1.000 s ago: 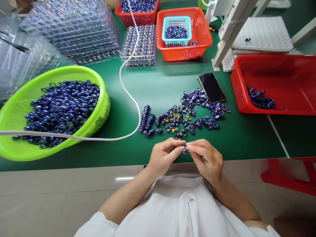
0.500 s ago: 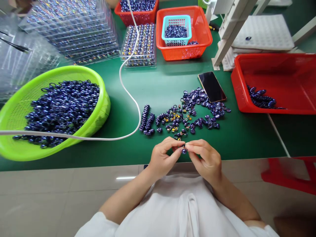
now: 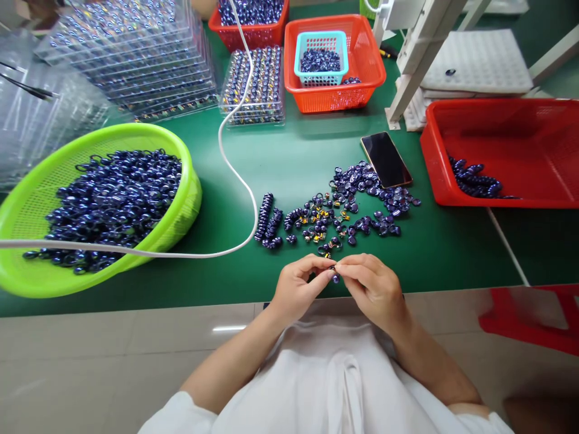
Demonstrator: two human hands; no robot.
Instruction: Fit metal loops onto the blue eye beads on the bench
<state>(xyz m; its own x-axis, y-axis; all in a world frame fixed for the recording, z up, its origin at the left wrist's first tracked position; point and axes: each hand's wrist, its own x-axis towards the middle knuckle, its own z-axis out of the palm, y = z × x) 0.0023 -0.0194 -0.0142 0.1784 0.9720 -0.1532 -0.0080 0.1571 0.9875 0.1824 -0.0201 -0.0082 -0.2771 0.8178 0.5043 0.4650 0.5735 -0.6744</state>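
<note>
Blue-black and glossy, the bead (image 3: 335, 278) is pinched between the fingertips of both hands, over the near edge of the green mat (image 3: 289, 163). I log left hand (image 3: 296, 288) and right hand (image 3: 374, 290) both closed on it, fingertips meeting. The loose pile (image 3: 348, 205) of similar pieces lies just beyond.

A big table (image 3: 307, 144) with a flat green top fills most of the view. Below its front edge the floor (image 3: 90, 361) is pale, shiny tiles, with a small white streak of light (image 3: 228, 328) on one. A white frame (image 3: 407, 75) stands on the table at the back right.
</note>
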